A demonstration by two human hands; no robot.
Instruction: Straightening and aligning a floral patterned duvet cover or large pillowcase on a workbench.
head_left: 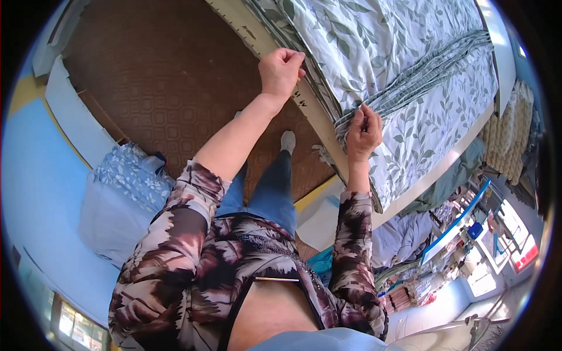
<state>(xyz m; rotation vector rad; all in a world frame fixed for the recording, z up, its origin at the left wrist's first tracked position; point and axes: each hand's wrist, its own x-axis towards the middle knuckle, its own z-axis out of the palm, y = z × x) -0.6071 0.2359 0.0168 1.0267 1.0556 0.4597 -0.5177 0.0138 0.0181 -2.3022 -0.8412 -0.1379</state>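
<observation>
The right hand (365,138) pinches the near end of the striped strip (422,72), perhaps steadying its folds across the leafy cloth (413,137) beyond, while leftward the left hand (280,75) curls by the table (315,124) edge, its grip unclear.

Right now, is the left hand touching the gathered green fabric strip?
Apart: in the head view, leaf-print fabric shows between the left hand and the gathered green fabric strip.

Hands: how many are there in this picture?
2: the left hand, curled over the table edge, and the right hand, at the striped strip on the leafy cloth. No others show.
</observation>
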